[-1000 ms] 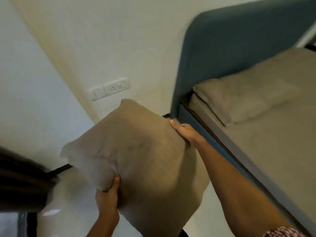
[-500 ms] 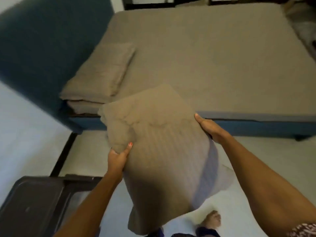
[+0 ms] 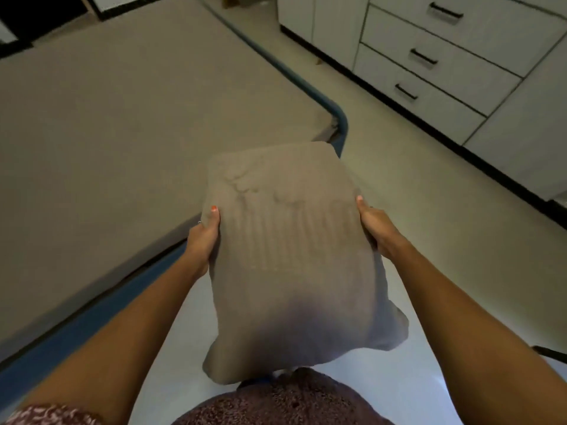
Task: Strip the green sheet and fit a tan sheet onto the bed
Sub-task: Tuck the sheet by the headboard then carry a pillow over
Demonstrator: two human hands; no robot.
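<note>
Both hands hold a tan pillow (image 3: 285, 240) in the air beside the bed (image 3: 190, 256): the left hand (image 3: 204, 237) and right hand (image 3: 376, 223) each grip a side edge (thumbs on top). The tan sheet (image 3: 122, 124) covers the mattress, with white drawers (image 3: 429, 56) across the floor.

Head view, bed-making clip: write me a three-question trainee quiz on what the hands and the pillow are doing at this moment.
1. True or false: both hands grip the tan pillow, the left hand on its left edge and the right hand on its right edge.
2. Multiple choice: the tan sheet on the bed is A) bunched in a heap, B) spread flat over the mattress, C) hanging off onto the floor.
3. Fill in: the white unit across the floor shows three black ____ on its drawers.

Key: 1 true; 2 B; 3 handles.
</note>
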